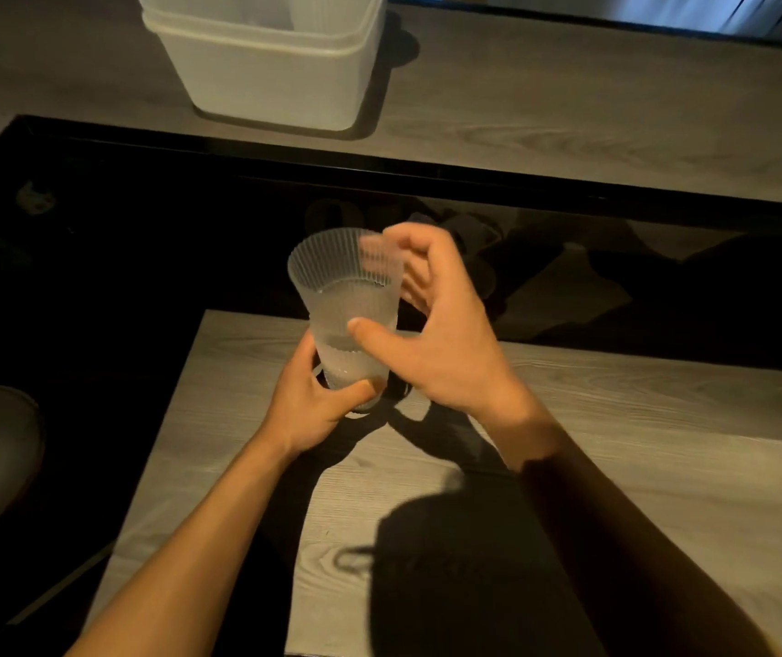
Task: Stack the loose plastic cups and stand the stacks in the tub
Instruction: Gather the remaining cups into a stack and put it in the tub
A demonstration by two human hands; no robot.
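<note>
so far, we judge the task part done. several ribbed, clear cups are already nested into one stack, and faint rings inside its wall mark the inner bases, though we cannot count them. no loose cup shows on the worktop, so stacking may be near its end. what is left, as far as we can see, is to carry the stack to the tub and stand it there.

the stack is held in the air, above the far edge of the pale wood panel and near the dark glass strip. it is well apart from the tub, which sits on the far worktop beyond that strip. a pale shape shows inside the tub at its back wall, and we cannot tell whether it is a stack.

both hands are together on the stack. the left hand grips its base, with fingers and thumb curled round the bottom. the right hand holds the upper part, with the thumb on the near wall and one finger curled at the rim. its other fingers are blurred, and we cannot tell whether they touch.

the long axis of the stack is close to upright. the open mouth points up and the base points down toward the worktop. the rim end leans slightly away from us and a little to the left.
</note>
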